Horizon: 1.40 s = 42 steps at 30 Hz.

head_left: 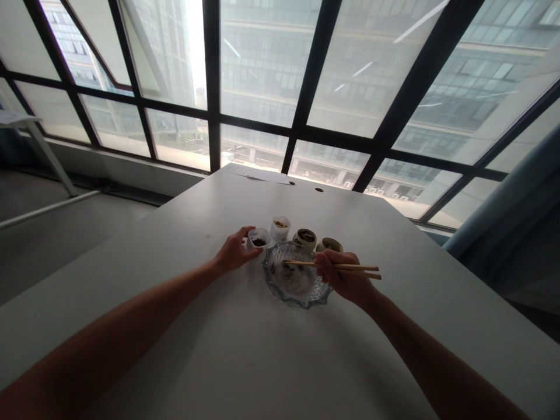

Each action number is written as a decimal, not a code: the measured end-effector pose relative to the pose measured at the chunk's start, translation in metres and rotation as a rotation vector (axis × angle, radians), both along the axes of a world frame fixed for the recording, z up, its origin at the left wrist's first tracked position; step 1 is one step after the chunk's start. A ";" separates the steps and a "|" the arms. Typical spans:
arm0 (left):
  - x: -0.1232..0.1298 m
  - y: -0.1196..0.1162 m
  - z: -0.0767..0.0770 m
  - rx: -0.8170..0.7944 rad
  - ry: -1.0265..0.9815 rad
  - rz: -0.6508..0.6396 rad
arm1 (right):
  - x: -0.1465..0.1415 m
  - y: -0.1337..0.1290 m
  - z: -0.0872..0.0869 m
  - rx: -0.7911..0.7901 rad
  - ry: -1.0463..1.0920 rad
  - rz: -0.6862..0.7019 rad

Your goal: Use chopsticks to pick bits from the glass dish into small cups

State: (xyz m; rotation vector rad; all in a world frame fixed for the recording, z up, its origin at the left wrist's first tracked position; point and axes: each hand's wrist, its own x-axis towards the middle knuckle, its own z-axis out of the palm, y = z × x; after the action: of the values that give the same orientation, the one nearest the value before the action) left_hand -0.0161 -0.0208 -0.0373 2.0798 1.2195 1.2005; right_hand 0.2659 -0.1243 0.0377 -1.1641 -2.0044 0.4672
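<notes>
My left hand (pixel 237 249) is closed around the side of a small white plastic cup (pixel 258 235) with dark bits inside. In my right hand (pixel 343 274) is a pair of wooden chopsticks (pixel 359 268), their tips over a clear glass plate (pixel 301 300) with a scalloped rim. A few small dark pieces lie on the plate. Whether the tips pinch a piece is too small to tell. Behind the plate stand a second white cup (pixel 280 232) with yellowish bits, a tan round pot (pixel 301 240) with brown contents, and another tan pot (pixel 326 244), partly hidden by my right hand.
The white table (pixel 210 350) reaches to large dark-framed windows. Paper sheets (pixel 258 174) lie at its far edge, near two dark round holes. A blue curtain (pixel 503 216) hangs at the right; another white table (pixel 17 119) stands at the left.
</notes>
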 end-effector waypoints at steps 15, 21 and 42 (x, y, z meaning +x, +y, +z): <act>0.000 0.001 -0.002 0.013 -0.004 -0.013 | 0.007 0.002 -0.013 -0.011 0.244 -0.216; 0.000 0.001 -0.002 0.019 -0.011 -0.018 | 0.006 0.006 -0.020 -0.042 0.237 -0.180; 0.000 0.003 -0.004 0.028 -0.019 -0.022 | 0.011 0.004 -0.019 -0.018 0.201 -0.175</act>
State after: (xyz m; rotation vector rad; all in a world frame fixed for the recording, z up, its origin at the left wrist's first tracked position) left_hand -0.0158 -0.0181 -0.0411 2.0913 1.1751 1.2319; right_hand 0.2766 -0.1199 0.0191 -1.2395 -1.7139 0.4936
